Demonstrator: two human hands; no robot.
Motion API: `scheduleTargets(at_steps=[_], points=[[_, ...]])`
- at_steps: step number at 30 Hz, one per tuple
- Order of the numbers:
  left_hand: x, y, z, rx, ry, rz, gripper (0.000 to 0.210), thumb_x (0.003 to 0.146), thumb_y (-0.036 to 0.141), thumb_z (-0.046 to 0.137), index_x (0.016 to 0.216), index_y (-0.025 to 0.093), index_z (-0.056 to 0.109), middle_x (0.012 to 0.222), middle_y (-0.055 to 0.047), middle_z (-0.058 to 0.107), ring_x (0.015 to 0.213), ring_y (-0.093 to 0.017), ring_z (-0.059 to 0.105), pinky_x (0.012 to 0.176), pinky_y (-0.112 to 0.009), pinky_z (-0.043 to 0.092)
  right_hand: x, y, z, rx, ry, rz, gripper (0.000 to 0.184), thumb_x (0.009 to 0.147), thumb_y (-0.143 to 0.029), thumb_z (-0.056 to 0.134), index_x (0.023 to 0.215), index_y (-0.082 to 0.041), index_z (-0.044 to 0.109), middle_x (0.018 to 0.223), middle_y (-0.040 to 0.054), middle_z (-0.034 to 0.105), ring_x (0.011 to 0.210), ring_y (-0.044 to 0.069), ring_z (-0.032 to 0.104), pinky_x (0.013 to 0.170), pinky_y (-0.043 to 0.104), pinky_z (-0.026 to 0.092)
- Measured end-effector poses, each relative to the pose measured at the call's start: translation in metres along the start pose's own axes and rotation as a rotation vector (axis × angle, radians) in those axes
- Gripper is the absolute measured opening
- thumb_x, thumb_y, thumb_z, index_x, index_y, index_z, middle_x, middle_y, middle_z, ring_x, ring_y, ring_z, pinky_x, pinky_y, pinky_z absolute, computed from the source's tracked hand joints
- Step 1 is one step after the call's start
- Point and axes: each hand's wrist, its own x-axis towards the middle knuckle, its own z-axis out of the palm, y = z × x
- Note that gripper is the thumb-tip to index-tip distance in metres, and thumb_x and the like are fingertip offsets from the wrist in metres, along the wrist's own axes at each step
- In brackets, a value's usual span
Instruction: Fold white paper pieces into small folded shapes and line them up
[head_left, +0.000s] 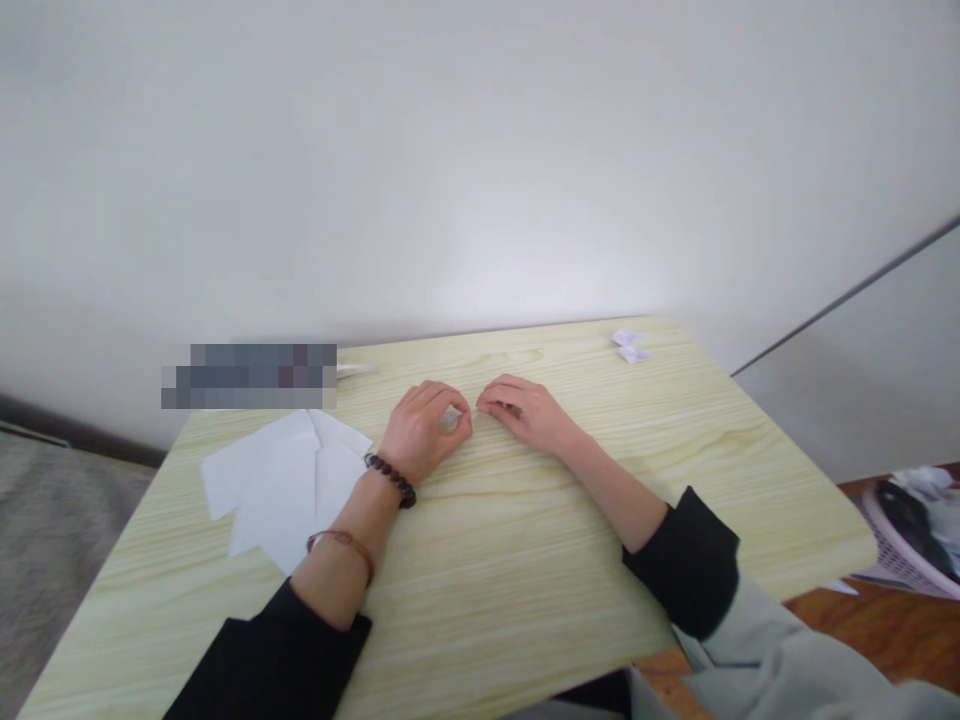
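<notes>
The desk (540,560) is pale yellow, streaked with wood grain. The paper (277,480) is white, the cuffs (686,570) black, the basket (906,552) pinkish.

This looks like a room in a home: a light wood-grain worktop (517,580) stands with its far edge along a plain white wall (480,180), a brown wood-look floor (881,632) shows below, and a pale pink perforated plastic basket (892,550), household in kind, stands at the right, loosely filled.
</notes>
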Motion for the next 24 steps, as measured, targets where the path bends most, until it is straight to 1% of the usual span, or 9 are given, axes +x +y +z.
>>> scheduleTargets(at_steps=[4, 7, 11, 14, 18, 21, 24], points=[[-0.001, -0.007, -0.003, -0.026, 0.053, -0.038, 0.006, 0.080, 0.018, 0.057, 0.075, 0.018, 0.061, 0.080, -0.004, 0.066, 0.079, -0.019, 0.060, 0.075, -0.034, 0.048, 0.000, 0.001, -0.003, 0.039, 0.038, 0.051, 0.016, 0.092, -0.022, 0.049, 0.088, -0.018, 0.064, 0.087, 0.0048, 0.064, 0.079, 0.013, 0.059, 0.067, 0.024, 0.048], [-0.002, -0.009, -0.003, -0.061, 0.070, -0.053, 0.007, 0.081, 0.019, 0.057, 0.076, 0.019, 0.062, 0.081, -0.004, 0.067, 0.080, -0.018, 0.060, 0.077, -0.033, 0.048, 0.001, 0.002, -0.004, 0.051, 0.059, 0.074, 0.016, 0.092, -0.024, 0.050, 0.086, -0.018, 0.064, 0.084, 0.0044, 0.064, 0.076, 0.013, 0.058, 0.064, 0.023, 0.046], [-0.002, -0.009, -0.003, -0.089, 0.085, -0.066, 0.007, 0.081, 0.020, 0.057, 0.077, 0.019, 0.063, 0.082, -0.003, 0.067, 0.081, -0.017, 0.061, 0.078, -0.033, 0.049, 0.001, 0.002, -0.004, 0.050, 0.075, 0.098, 0.017, 0.091, -0.026, 0.051, 0.085, -0.018, 0.064, 0.082, 0.0042, 0.064, 0.073, 0.012, 0.058, 0.061, 0.022, 0.045], [-0.003, -0.008, -0.003, -0.095, 0.097, -0.101, 0.006, 0.081, 0.021, 0.058, 0.076, 0.019, 0.062, 0.082, -0.003, 0.067, 0.081, -0.017, 0.061, 0.079, -0.033, 0.050, 0.001, 0.003, -0.003, 0.047, 0.095, 0.101, 0.018, 0.091, -0.028, 0.051, 0.085, -0.018, 0.065, 0.082, 0.0043, 0.065, 0.074, 0.013, 0.059, 0.061, 0.023, 0.046], [-0.003, -0.009, -0.003, -0.100, 0.081, -0.115, 0.006, 0.081, 0.021, 0.058, 0.076, 0.019, 0.059, 0.080, -0.003, 0.066, 0.081, -0.017, 0.061, 0.078, -0.033, 0.050, 0.001, 0.004, -0.002, 0.042, 0.123, 0.088, 0.016, 0.091, -0.026, 0.052, 0.085, -0.018, 0.065, 0.085, 0.0050, 0.066, 0.076, 0.013, 0.061, 0.064, 0.024, 0.049], [-0.004, -0.011, -0.001, -0.082, 0.041, -0.084, 0.003, 0.081, 0.022, 0.059, 0.082, 0.020, 0.058, 0.085, -0.003, 0.065, 0.084, -0.018, 0.060, 0.079, -0.034, 0.050, 0.001, 0.004, -0.001, 0.047, 0.136, 0.092, 0.016, 0.091, -0.026, 0.052, 0.086, -0.018, 0.065, 0.084, 0.0047, 0.067, 0.076, 0.013, 0.062, 0.066, 0.025, 0.050], [-0.005, -0.013, 0.001, -0.063, 0.045, -0.069, 0.004, 0.082, 0.022, 0.058, 0.085, 0.020, 0.058, 0.087, -0.003, 0.064, 0.087, -0.018, 0.060, 0.080, -0.034, 0.050, 0.001, 0.002, 0.000, 0.065, 0.148, 0.104, 0.015, 0.090, -0.025, 0.053, 0.085, -0.018, 0.066, 0.084, 0.0046, 0.068, 0.077, 0.013, 0.062, 0.067, 0.024, 0.051]])
